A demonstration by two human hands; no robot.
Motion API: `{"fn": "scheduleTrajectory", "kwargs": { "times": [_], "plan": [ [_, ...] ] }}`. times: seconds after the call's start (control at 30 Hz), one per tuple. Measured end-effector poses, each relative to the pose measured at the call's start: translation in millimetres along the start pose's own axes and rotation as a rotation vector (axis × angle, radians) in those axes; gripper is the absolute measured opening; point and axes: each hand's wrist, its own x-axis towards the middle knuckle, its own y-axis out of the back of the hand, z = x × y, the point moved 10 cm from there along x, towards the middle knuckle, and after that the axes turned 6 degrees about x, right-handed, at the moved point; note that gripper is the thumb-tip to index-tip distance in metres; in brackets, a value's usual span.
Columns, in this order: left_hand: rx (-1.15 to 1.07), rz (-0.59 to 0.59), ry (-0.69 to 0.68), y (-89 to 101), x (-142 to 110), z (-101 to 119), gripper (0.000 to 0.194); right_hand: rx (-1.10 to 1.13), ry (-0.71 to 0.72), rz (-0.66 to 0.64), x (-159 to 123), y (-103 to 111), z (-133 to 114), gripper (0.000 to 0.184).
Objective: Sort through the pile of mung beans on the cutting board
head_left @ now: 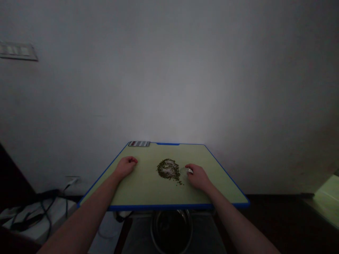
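Observation:
A pile of small green beans (162, 170) mixed with pale grains (167, 171) lies in the middle of the yellow-green tabletop (148, 192). A few beans trail off toward its lower right. My right hand (198, 177) is just right of the pile, its fingers closed around a small see-through object (183, 171) with a shiny spot near the thumb. Its exact kind is too dim to tell. On the left part of the table rests my left hand (126, 166), loosely curled and apart from the pile. Nothing shows in its fingers.
The table has a blue rim (159, 207). A phone-like slab (139, 144) lies at its back left corner. Below the front edge is a round metal pot (152, 229). Cables (46, 211) lie on a white surface at lower left. A wall (169, 88) stands behind.

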Motion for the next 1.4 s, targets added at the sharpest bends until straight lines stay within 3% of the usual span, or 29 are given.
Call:
{"fn": "scheduleTrajectory", "kwargs": {
  "times": [0.17, 0.43, 0.77, 0.93, 1.07, 1.27, 1.4],
  "plan": [
    [0.007, -0.008, -0.010, -2.0, 2, -3, 0.020, -0.052, -0.025, 0.034, 2, 0, 4, 0.035],
    [0.035, -0.004, -0.020, 1.2, 1, 2, 0.019, -0.095, -0.138, 0.075, 0, 22, 34, 0.036],
    [0.010, 0.004, -0.009, 0.1, 1, 0, 0.017, -0.024, -0.058, 0.024, 4, 1, 7, 0.035],
    [0.025, 0.001, -0.003, -0.7, 1, -2, 0.018, -0.133, -0.172, 0.079, 7, 21, 35, 0.037],
    [0.036, 0.007, -0.010, 0.9, 0, 0, 0.018, -0.134, -0.179, 0.112, 2, 36, 47, 0.036],
    [0.028, 0.010, -0.019, 0.5, 2, -1, 0.018, 0.035, -0.052, -0.018, -7, 16, 27, 0.035],
    [0.012, 0.007, -0.011, -1.6, 3, -4, 0.018, 0.055, -0.007, -0.038, -6, 6, 14, 0.035]
  ]
}}
